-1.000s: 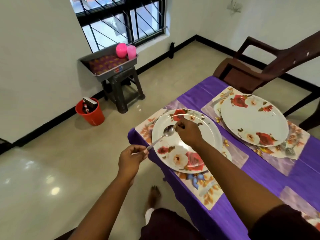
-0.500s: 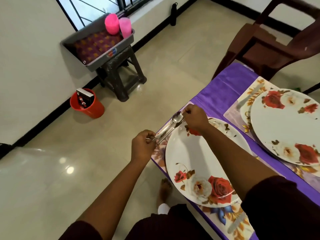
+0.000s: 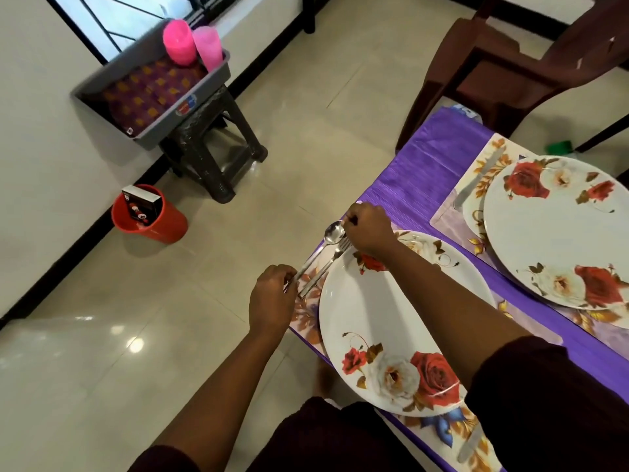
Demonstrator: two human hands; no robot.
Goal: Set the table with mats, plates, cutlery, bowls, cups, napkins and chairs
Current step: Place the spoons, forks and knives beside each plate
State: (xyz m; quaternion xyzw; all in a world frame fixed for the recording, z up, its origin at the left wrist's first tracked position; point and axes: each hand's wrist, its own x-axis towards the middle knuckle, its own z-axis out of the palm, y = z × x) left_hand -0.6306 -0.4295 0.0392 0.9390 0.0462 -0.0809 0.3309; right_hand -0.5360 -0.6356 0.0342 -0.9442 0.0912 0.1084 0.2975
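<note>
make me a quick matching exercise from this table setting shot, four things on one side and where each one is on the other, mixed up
Things:
1. spoon
2. pink cups
3. red bucket
4. brown chair

Places:
A. on the floor by the wall
B. in the grey tray on the stool
C. at the far end of the purple table
D. held at both ends beside the near plate

Pairs: 1-D, 2-B, 3-A, 4-C

Table [image 3: 429, 155]: draped in a purple cloth.
Near mat [image 3: 308, 315]: flat on the cloth, under the fingers [image 3: 289, 279].
Far mat [image 3: 452, 212]: on the cloth, beyond the fingers, to their right.
</note>
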